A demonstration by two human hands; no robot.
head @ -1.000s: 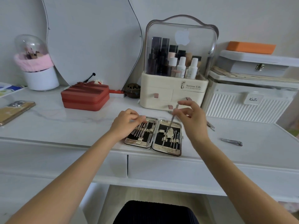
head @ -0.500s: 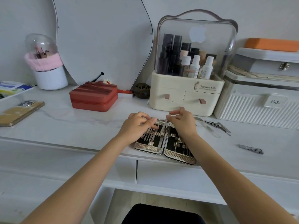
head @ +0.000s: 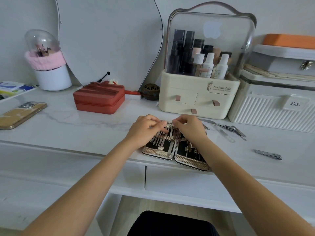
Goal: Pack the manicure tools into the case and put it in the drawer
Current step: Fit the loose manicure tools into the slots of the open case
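The manicure case (head: 159,151) lies open flat at the table's front edge, with several metal tools strapped into its black lining. My left hand (head: 144,130) rests on the far end of the case's left half, fingers curled over it. My right hand (head: 189,128) pinches the top of a long slender metal tool (head: 170,145), which lies in the left half beside the hinge. Loose on the table to the right lie nail nippers (head: 233,130), a clear nail file (head: 223,133) and a nail clipper (head: 268,155). A shut drawer (head: 179,181) sits below the case.
A cream cosmetic organiser (head: 197,97) stands right behind the case, with a white ribbed box (head: 272,113) to its right. A red zip box (head: 99,99), a phone (head: 20,114), a brush holder (head: 51,77) and a mirror (head: 109,40) are on the left.
My right hand came down from above the case and laid the slender tool into the left half by the hinge. My left hand stayed on the case.
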